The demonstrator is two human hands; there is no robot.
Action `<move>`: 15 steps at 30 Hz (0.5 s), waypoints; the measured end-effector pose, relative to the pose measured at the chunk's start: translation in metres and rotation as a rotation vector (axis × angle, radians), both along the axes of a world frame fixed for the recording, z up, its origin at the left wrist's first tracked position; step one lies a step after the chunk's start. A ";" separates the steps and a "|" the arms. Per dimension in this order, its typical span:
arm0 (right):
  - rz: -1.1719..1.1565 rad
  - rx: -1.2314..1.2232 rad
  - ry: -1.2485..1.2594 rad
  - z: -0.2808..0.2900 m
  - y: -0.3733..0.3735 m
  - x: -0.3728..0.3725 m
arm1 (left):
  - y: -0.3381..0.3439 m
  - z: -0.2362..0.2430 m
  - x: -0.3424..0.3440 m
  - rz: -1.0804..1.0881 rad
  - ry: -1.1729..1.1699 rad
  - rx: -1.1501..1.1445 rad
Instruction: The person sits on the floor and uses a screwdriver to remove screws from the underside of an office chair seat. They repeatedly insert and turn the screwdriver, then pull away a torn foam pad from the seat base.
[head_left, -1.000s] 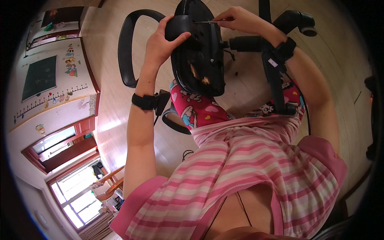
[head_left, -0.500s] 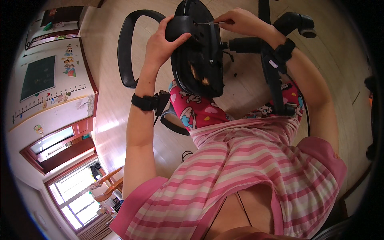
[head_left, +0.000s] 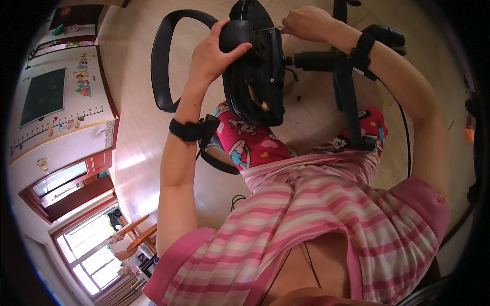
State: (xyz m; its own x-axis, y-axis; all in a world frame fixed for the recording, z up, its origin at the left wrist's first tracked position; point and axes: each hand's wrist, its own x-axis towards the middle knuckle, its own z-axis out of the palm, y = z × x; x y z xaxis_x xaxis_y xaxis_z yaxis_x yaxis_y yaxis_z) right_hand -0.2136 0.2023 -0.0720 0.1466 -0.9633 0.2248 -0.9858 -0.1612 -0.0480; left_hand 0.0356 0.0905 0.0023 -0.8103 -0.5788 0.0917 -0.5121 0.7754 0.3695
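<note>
A black office chair lies tipped on its side, its seat (head_left: 255,71) standing on edge with the underside facing right. My left hand (head_left: 214,56) is closed round the black armrest bracket (head_left: 238,34) at the seat's edge, thumb on the near side. From the right, my right hand (head_left: 306,24) pinches a thin metal rod (head_left: 270,28), slim like a hex key. The rod's tip meets the bracket by a dark hole; how deep it sits is hidden. A torn patch on the seat's underside shows pale material.
The looped armrest (head_left: 162,61) extends left of the seat. A black gas column (head_left: 312,60) joins the seat to the wheeled base (head_left: 348,97) on the right. A small dark piece (head_left: 299,97) lies on the pale floor between them. My legs (head_left: 250,140) are close below the seat.
The view has shifted slightly. My right hand has turned a little and its arm has swung outward, still pinching the rod at the bracket. My left hand keeps its grip.
</note>
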 end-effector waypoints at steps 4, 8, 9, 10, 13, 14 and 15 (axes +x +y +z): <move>-0.011 0.057 0.028 0.004 -0.002 -0.002 | 0.001 0.001 0.001 -0.010 0.050 -0.041; -0.156 0.660 -0.523 0.033 -0.011 -0.007 | 0.002 0.000 0.004 -0.001 0.053 -0.032; -0.259 0.826 -1.002 0.041 -0.005 -0.010 | 0.001 0.000 0.004 -0.001 0.057 -0.028; -0.256 0.908 -1.110 0.049 -0.007 -0.011 | 0.001 0.000 0.004 -0.001 0.057 -0.021; -0.170 1.072 -1.243 0.060 -0.008 -0.010 | 0.001 0.000 0.004 0.005 0.054 -0.026; -0.162 0.998 -1.043 0.059 -0.007 -0.009 | 0.003 0.000 0.003 0.028 0.020 -0.074; -0.154 0.920 -0.845 0.054 -0.007 -0.007 | 0.005 0.000 0.001 0.051 -0.020 -0.119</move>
State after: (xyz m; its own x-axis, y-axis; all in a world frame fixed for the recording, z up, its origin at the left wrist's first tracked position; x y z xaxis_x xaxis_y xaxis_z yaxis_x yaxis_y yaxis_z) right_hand -0.2205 0.1958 -0.0176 0.1568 -0.8074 -0.5688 -0.5982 0.3806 -0.7052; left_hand 0.0369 0.0955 0.0021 -0.7826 -0.6052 0.1460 -0.5582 0.7859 0.2660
